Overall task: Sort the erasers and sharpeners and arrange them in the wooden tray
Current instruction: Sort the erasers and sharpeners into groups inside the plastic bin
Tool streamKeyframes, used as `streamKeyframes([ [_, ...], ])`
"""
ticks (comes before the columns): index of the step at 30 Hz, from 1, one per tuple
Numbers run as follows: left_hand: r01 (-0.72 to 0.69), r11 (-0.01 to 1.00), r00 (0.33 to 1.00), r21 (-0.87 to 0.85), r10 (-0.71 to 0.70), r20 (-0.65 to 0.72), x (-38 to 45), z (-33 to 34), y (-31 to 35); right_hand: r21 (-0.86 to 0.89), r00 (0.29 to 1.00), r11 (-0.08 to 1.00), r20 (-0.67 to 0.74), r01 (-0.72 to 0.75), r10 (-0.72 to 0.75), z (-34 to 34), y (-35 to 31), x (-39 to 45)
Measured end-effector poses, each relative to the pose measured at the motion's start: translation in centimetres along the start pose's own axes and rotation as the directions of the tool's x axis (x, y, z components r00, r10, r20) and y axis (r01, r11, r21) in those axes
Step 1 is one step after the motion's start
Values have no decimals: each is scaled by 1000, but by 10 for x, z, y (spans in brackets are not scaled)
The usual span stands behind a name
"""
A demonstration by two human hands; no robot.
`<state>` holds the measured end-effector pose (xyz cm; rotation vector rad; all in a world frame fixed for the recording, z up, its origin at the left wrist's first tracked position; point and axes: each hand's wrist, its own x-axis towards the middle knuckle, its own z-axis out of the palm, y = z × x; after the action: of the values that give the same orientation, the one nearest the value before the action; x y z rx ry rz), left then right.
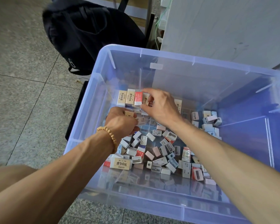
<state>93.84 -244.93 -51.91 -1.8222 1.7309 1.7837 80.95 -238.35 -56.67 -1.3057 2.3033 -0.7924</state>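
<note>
1. Head view: both hands work inside a clear blue plastic bin (94, 101). The left hand (120, 122), with a bead bracelet (109, 136) at the wrist, sits at about 9 o'clock from the bin's middle; its fingers are curled round a beige eraser (129, 113).
2. The right hand (160, 107), toward 11 o'clock, pinches a sleeved eraser (147, 99) between thumb and fingertips, setting it at the end of a standing row of erasers (130, 97) at 11 o'clock.
3. Loose sharpeners (157, 149) and more erasers lie scattered from the centre down to 5 o'clock; a large beige eraser (120, 164) lies flat at 7 o'clock, and a smaller heap (210, 120) sits at 2 o'clock.
4. Handling, as I judge it: the erasers are light, slightly soft blocks in paper sleeves, easy to pinch across the long sides. The sharpeners look like hard, smooth plastic, small enough to slip, so gripping the flat faces seems best.
5. Hard to make out: no wooden tray is plainly visible; the grid showing faintly beneath the hands may be one, but I cannot tell. The right hand hides the row's far end, the bin's near wall blurs the pieces behind it, and a black backpack (81, 33) lies outside on the floor at 11 o'clock.
</note>
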Motion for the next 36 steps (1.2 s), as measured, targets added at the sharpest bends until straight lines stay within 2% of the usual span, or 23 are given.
streamKeyframes([
  [3,-17,1000,1000,0,17,-5,1,0,-1,-75,991,989,-6,129,-130,6,0,3],
  [10,-48,997,998,-53,46,-29,2,0,-3,-98,992,988,55,115,-110,0,3,5],
  [11,-47,997,999,-65,45,-30,2,0,-3,-44,997,996,11,80,-79,-2,3,2],
  [13,-45,990,999,-130,43,-17,2,1,-2,146,995,985,-35,-87,93,-11,3,-5],
  [14,-43,981,999,-191,45,3,1,1,0,271,979,942,32,-200,199,-16,5,-9],
  [15,-38,965,999,-258,47,28,0,2,1,375,949,872,156,-315,276,-22,5,-14],
  [17,-23,940,995,-341,56,88,-1,4,4,493,869,725,378,-482,320,-32,5,-24],
  [19,-10,943,989,-334,60,138,-2,7,3,552,822,619,465,-559,328,-39,5,-30],
  [21,-16,957,989,-288,57,136,-1,9,1,559,798,575,486,-597,356,-42,4,-31],
  [23,-14,963,993,-268,46,111,0,10,0,507,790,607,431,-612,437,-43,4,-26],
  [27,32,963,997,-266,-13,70,1,8,3,405,804,697,229,-591,549,-35,5,-7],
  [31,30,975,997,-221,-13,78,0,7,4,279,809,761,136,-585,572,-22,5,8],
  [36,-112,991,994,-76,113,8,5,7,2,317,849,803,20,-506,527,-17,6,-3],
])
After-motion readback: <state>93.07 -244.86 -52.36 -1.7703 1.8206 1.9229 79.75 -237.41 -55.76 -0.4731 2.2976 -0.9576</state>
